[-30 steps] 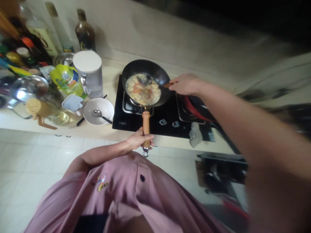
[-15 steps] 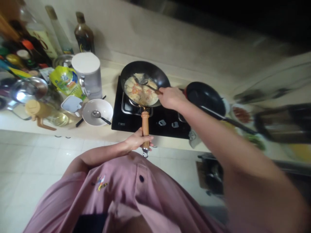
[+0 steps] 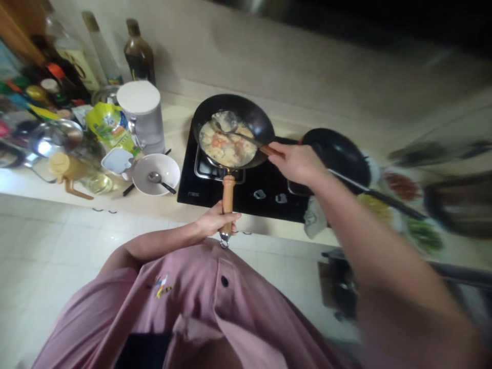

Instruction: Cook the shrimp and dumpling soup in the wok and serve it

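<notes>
My left hand (image 3: 216, 220) is closed around the wooden handle of a dark wok (image 3: 261, 120), which sits on the left burner of a black cooktop (image 3: 265, 202). In the wok lies pale, saucy food (image 3: 226, 148) with orange-red pieces. My right hand (image 3: 298, 160) is shut on the wooden handle of a metal ladle (image 3: 246, 137). The ladle's bowl rests in the food toward the wok's far left side, with pale sauce on it.
A second black pan (image 3: 334, 148) stands on the right, its long handle reaching past my forearm. Plates of reddish food (image 3: 402, 185) and chopped greens (image 3: 425, 236) lie beyond. Left stand a white bowl (image 3: 144, 179) with a spoon, a lidded pitcher (image 3: 144, 120), an oil jug (image 3: 84, 177) and several bottles.
My right hand has drawn back to the right with the ladle. The ladle's bowl has shifted and looks more coated in sauce. My left hand stays on the wok handle.
</notes>
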Demonstrator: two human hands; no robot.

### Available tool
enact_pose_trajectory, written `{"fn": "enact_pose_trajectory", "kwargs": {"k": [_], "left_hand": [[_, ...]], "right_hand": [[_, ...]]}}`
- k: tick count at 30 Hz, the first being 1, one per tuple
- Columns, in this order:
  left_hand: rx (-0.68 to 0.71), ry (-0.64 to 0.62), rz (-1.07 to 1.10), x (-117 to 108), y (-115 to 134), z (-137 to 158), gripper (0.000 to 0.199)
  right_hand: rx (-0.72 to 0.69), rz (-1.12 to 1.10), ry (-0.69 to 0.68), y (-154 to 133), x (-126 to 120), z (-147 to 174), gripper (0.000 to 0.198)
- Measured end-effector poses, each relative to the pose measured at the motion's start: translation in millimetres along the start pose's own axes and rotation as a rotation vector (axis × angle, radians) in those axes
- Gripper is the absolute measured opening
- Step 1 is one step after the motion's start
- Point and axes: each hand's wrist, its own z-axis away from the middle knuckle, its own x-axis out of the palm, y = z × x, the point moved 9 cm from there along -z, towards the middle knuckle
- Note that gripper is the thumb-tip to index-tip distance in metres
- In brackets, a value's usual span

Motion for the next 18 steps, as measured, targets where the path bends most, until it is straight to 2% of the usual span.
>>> {"fn": "enact_pose_trajectory", "kwargs": {"k": [6,12,18], "left_hand": [[-0.013,0.075,-0.063,-0.1,2.2,5.1,0.034],[-0.031,0.097,-0.064,-1.6,1.3,6.3,0.037],[-0.013,0.119,-0.052,-3.6,0.1,7.3,0.042]], "right_hand": [[-0.065,0.009,-0.049,20.5,-14.4,-8.7,0.052],[-0.129,0.108,-0.148,7.2,-27.1,-13.7,0.052],[-0.184,0.118,-0.169,0.2,-27.5,-32.6,0.051]]}}
